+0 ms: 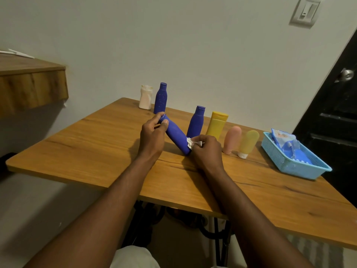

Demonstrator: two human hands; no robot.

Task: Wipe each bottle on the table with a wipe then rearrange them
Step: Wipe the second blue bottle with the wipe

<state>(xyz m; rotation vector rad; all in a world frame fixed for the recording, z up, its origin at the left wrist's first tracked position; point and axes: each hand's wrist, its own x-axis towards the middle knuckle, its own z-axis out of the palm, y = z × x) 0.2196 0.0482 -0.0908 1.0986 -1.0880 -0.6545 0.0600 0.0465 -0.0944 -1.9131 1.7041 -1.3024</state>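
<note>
A blue bottle (176, 135) leans tilted over the wooden table (96, 151), its base on the tabletop. My left hand (152, 135) grips its cap end. My right hand (205, 149) pinches a small white wipe (190, 142) against the bottle's lower end. Behind stand a white bottle (145, 97) and a tall blue bottle (161, 98). To the right stand another blue bottle (196, 121), a yellow bottle (216, 125), a pink tube (231, 139) and a yellow tube (248, 143), both tubes cap-down.
A light blue plastic basket (293, 166) at the table's right holds a blue pack of wipes (286, 143). A wooden shelf (31, 86) juts out at the left. A black door (336, 117) stands behind the basket. The wall runs along the table's back edge.
</note>
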